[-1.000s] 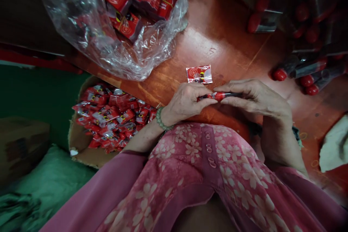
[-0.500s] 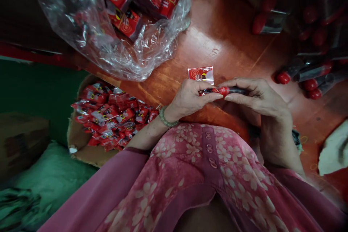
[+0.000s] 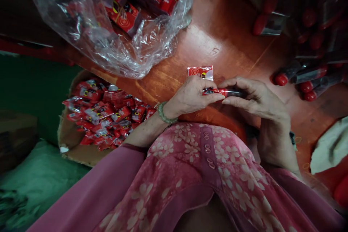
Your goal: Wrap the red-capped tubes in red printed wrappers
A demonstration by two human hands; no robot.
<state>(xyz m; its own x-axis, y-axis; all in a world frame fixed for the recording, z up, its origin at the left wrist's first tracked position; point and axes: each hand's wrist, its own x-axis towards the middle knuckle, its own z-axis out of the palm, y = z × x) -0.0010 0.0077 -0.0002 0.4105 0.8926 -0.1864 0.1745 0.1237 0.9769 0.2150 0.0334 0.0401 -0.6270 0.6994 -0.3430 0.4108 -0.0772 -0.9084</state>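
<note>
In front of my body, both hands meet at a small transparent tube with a red end (image 3: 231, 92). My right hand (image 3: 258, 99) pinches its dark barrel between thumb and fingers. My left hand (image 3: 187, 98), with a green bead bracelet at the wrist, is closed on a shiny red printed packet (image 3: 208, 91). The packet touches the tube's red end; whether the tube is inside it I cannot tell. Just beyond my left fingers, another flat red printed packet (image 3: 201, 71) lies on the reddish-brown tabletop (image 3: 233, 50).
A transparent plastic bag (image 3: 141, 58) holds banded stacks of red packets at the upper left. Below it, a cardboard box (image 3: 81, 157) contains many red packaged pieces. Red-capped tubes (image 3: 312, 74) lie heaped at the right. A pale round-edged piece (image 3: 328, 148) is at lower right.
The hands keep their hold on the tube and packet, with only small finger shifts. The view has moved slightly, so the box appears farther left.
</note>
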